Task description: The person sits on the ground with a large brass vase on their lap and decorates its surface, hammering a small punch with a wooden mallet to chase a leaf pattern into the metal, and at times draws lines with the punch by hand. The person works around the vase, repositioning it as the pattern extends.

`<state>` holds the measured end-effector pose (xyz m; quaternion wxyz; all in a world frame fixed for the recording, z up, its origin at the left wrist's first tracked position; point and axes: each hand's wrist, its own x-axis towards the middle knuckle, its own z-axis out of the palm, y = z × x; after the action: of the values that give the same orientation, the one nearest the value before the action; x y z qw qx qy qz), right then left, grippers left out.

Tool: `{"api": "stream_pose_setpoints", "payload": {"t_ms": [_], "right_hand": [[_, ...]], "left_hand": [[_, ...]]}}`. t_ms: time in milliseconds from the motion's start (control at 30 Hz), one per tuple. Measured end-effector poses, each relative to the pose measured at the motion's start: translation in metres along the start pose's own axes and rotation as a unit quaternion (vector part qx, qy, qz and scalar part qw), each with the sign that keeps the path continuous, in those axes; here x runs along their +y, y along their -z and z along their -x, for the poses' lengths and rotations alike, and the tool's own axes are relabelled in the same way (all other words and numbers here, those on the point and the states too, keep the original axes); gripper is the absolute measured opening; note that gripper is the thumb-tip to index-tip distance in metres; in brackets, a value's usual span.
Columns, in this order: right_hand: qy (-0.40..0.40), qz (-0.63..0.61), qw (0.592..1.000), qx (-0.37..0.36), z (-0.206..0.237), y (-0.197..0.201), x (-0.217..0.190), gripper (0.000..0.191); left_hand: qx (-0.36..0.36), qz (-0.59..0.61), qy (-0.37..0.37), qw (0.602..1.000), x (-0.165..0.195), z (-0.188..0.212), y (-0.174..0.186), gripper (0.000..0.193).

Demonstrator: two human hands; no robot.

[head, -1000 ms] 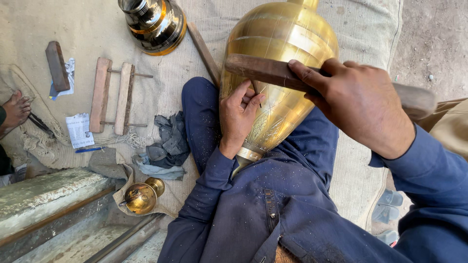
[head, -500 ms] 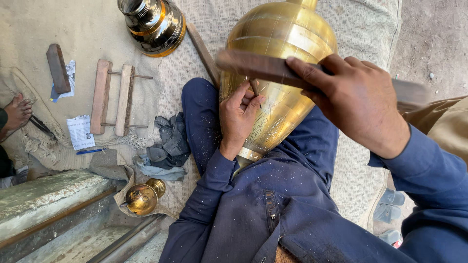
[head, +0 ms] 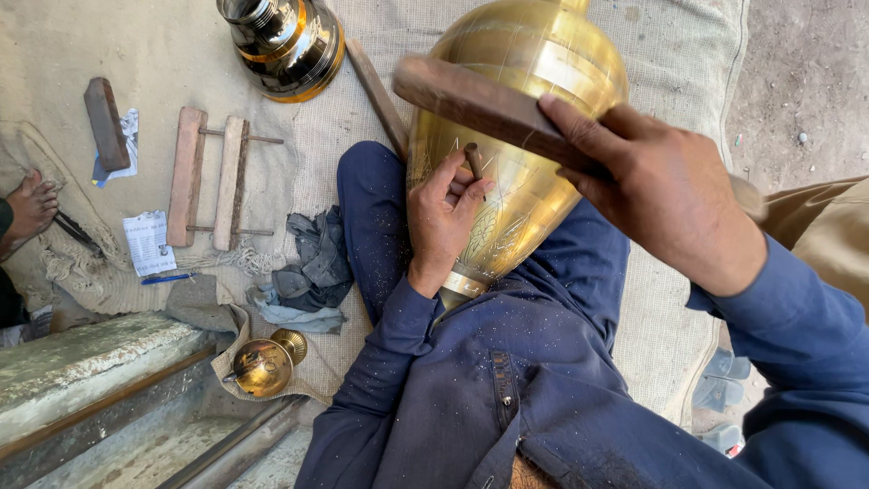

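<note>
Head view: left hand (head: 441, 217) pinching chisel (head: 474, 161) vs brass vase (head: 516, 136); right hand (head: 665, 195) fingers wrapped on wooden mallet (head: 480, 104), tip contact probably hidden.

Glossy brass vase (head: 534, 109), matt wooden mallet (head: 471, 104), rough burlap mat (head: 670, 299).

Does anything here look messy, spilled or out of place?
Pale specks dust the blue trousers below the brass vase. A crumpled rag and paper scraps lie loose on the cloth mat. A small brass pot lies tipped on its side.
</note>
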<state>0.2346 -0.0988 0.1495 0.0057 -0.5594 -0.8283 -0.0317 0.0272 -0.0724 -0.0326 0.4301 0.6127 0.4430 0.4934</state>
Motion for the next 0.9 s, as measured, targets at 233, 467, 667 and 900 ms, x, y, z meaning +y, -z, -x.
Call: {"api": "stream_pose_setpoints", "payload": {"t_ms": [233,467,667,900], "right_hand": [[-0.006,-0.063,0.998,-0.015,0.000,-0.002,-0.001,0.059],[0.019,-0.028,0.999,0.027,0.000,-0.001,-0.002,0.062],[0.003,-0.032,0.999,0.023,0.001,0.004,-0.004,0.060],[0.023,-0.020,0.999,0.030,0.004,0.013,0.000,0.058]], "left_hand": [[0.000,-0.016,-0.014,1.000,-0.005,0.002,-0.001,0.037],[0.014,-0.019,-0.011,1.000,-0.006,0.003,-0.002,0.040],[-0.007,-0.016,-0.009,1.000,-0.003,0.005,-0.001,0.038],[0.001,-0.021,-0.004,1.000,-0.001,0.005,0.000,0.039]]}}
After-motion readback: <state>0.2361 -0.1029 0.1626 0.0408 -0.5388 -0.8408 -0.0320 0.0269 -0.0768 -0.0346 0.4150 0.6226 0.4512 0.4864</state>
